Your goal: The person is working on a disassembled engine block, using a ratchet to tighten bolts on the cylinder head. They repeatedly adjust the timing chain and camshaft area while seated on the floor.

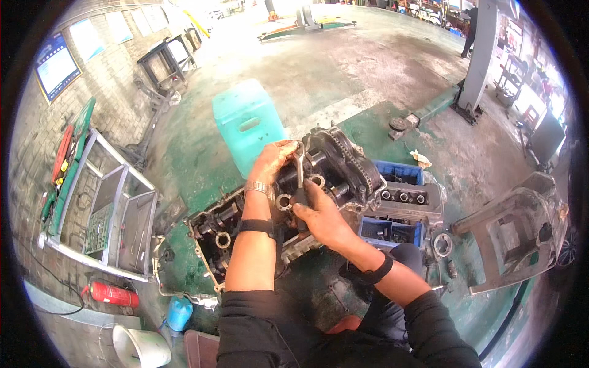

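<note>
An opened engine cylinder head with camshafts and a timing chain at its far right end lies in front of me. Above it stands a silver ratchet wrench with a dark grip, its head pointing away from me. My right hand is closed around the dark grip. My left hand, with a metal watch on the wrist, has its fingers curled at the wrench's head. What lies under the wrench head is hidden by my fingers.
A turquoise plastic stool stands beyond the engine part. Blue crates and another engine part sit to the right. A metal cart, a red fire extinguisher and a white bucket are at left. A lift post rises far right.
</note>
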The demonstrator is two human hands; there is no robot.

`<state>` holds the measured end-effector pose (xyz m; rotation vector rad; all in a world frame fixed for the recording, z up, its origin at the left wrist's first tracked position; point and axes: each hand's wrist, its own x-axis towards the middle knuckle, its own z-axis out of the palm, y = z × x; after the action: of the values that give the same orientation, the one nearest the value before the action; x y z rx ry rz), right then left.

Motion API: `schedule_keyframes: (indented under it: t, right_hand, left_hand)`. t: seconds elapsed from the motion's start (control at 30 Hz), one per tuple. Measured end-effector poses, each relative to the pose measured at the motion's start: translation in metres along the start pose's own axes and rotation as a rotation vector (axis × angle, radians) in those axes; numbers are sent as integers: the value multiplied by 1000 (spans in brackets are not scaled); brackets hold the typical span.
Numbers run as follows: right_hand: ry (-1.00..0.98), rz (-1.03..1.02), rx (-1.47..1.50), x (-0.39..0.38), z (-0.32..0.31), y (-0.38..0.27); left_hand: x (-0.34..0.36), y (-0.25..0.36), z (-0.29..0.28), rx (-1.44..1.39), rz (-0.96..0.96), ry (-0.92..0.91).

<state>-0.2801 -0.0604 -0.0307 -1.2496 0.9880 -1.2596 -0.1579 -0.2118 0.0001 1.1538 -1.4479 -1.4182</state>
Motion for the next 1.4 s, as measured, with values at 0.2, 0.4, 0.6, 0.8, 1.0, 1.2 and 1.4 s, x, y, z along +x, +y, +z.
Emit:
schedule_keyframes:
  t: [0.2, 0.4, 0.6, 0.8, 1.0, 1.2, 1.4]
  right_hand:
    - [-9, -62, -102, 3, -24, 1]
    - [-73, -30, -283, 3, -53, -17]
    - [-17, -29, -541, 16, -100, -37]
    - [59, -79, -1024, 44, -125, -61]
    - [122, -256, -1488, 93, -132, -65]
    - [109, -471, -1584, 114, -131, -60]
    - [388, -545, -1249, 91, -131, -51]
  left_hand:
    - [-5, 5, 2, 60, 47, -35]
    - [-1, 2, 6, 252, 90, 18]
    - [4, -4, 3, 152, 158, -7]
    - [5, -5, 2, 132, 96, 19]
    - [7, -11, -3, 232, 118, 49]
    - [8, -8, -7, 356, 54, 56]
    - [7, -11, -8, 122, -17, 11]
